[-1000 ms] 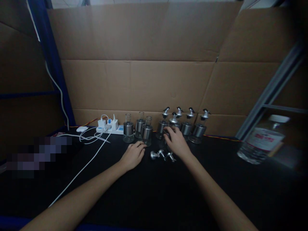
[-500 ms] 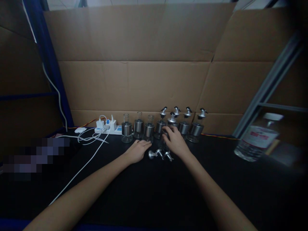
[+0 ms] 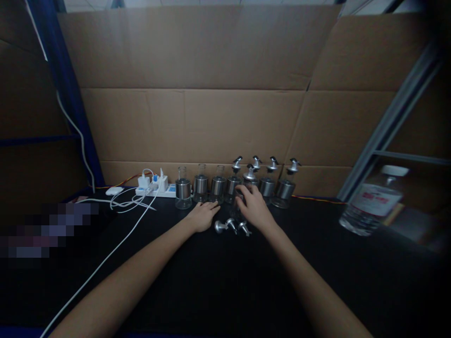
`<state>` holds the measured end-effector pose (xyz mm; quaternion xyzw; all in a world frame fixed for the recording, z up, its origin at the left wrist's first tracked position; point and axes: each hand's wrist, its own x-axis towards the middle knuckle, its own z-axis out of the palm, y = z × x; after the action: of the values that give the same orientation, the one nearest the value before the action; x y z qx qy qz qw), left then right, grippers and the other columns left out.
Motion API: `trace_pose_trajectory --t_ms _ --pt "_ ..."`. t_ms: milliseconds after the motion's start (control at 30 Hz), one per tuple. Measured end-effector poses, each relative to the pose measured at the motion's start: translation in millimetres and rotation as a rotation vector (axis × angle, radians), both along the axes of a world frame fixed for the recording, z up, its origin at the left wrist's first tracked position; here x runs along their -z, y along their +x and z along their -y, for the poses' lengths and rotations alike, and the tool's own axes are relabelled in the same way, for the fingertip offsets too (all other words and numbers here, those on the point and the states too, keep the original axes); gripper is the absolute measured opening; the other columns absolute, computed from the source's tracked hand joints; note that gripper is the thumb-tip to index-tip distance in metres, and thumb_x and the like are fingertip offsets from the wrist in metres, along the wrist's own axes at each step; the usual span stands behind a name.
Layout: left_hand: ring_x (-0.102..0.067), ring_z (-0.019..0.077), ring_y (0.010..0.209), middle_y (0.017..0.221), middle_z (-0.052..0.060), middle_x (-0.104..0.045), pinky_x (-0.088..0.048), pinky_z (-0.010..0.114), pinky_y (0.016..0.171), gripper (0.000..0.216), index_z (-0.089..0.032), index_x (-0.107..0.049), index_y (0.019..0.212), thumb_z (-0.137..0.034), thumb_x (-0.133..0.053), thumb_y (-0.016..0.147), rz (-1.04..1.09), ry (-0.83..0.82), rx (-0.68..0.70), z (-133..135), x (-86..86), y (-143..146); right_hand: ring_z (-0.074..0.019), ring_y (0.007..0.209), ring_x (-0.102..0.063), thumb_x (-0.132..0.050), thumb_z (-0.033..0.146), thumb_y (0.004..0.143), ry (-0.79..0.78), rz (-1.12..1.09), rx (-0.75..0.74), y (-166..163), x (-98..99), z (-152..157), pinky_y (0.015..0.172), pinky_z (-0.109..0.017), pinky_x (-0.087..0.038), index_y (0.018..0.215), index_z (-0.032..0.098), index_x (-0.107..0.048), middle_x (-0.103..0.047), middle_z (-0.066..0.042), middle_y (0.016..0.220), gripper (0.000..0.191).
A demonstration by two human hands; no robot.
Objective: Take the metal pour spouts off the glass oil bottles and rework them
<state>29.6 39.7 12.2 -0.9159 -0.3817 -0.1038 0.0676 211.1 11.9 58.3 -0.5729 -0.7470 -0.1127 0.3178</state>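
Observation:
My left hand lies low on the black tabletop with its fingers stretched out, the tips close to the base of a steel-banded glass bottle without a spout. Two more spoutless bottles, a middle one and a left one, stand beside it. My right hand curves its fingers and thumb around a glass bottle, mostly hidden by the hand. Behind it stand several bottles with metal pour spouts, among them a right-hand bottle. Loose pour spouts lie in front between my hands.
A white power strip with plugs and tangled white cables sits at the left. A large water bottle stands at the right. Cardboard panels close off the back.
The third spoutless bottle has slid back a little, more in line with its neighbour, and my left fingers have moved forward with it. My right hand stays nearly in place.

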Motion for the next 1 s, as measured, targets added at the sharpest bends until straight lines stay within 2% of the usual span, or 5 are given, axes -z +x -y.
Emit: trace_pose_trajectory --t_ms 267,533,733,867,1000 --pt "-0.031 0.0250 0.119 0.131 0.015 -0.030 -0.026 0.044 0.094 0.045 -0.011 -0.038 0.120 -0.016 -0.037 0.075 0.224 -0.115 -0.033 -7 10.6 -1 -0.0245 0.103 -0.041 -0.044 0.022 0.074 0.032 -0.069 -0.042 -3 9.2 -4 0.088 -0.039 -0.035 0.107 0.021 -0.042 -0.034 -0.010 0.107 0.033" --pt "-0.041 0.0178 0.113 0.120 0.011 -0.048 -0.028 0.030 0.099 0.040 -0.008 -0.050 0.109 -0.008 -0.037 0.071 0.534 -0.163 -0.098 -4 16.1 -11 -0.0241 0.101 -0.042 -0.045 0.019 0.073 0.096 -0.133 -0.048 1 12.9 -7 0.087 -0.040 -0.036 0.106 0.022 -0.042 -0.035 -0.009 0.105 0.034" --pt "-0.048 0.0179 0.105 0.111 0.008 -0.055 -0.033 0.033 0.095 0.033 -0.012 -0.054 0.104 -0.019 -0.037 0.078 0.885 -0.224 -0.228 4 23.1 -26 -0.0225 0.102 -0.041 -0.047 0.024 0.075 0.296 -0.261 -0.115 -4 1.0 2 0.089 -0.039 -0.034 0.107 0.021 -0.042 -0.039 -0.009 0.103 0.033" --pt "-0.052 0.0169 0.101 0.110 0.011 -0.055 -0.040 0.034 0.088 0.043 -0.011 -0.047 0.112 -0.031 -0.018 0.086 1.112 -0.281 -0.307 10 26.1 -30 -0.0210 0.105 -0.040 -0.049 0.026 0.074 0.402 -0.371 -0.223 -24 -6.2 15 0.090 -0.039 -0.034 0.108 0.022 -0.042 -0.042 -0.008 0.107 0.034" --pt "-0.051 0.0180 0.102 0.112 0.012 -0.053 -0.039 0.035 0.088 0.049 -0.012 -0.045 0.113 -0.042 -0.017 0.086 1.565 -0.372 -0.274 16 18.1 -31 -0.0197 0.102 -0.044 -0.051 0.026 0.073 0.318 -0.425 -0.376 -49 -5.4 26 0.086 -0.037 -0.038 0.109 0.023 -0.041 -0.045 -0.007 0.106 0.037"
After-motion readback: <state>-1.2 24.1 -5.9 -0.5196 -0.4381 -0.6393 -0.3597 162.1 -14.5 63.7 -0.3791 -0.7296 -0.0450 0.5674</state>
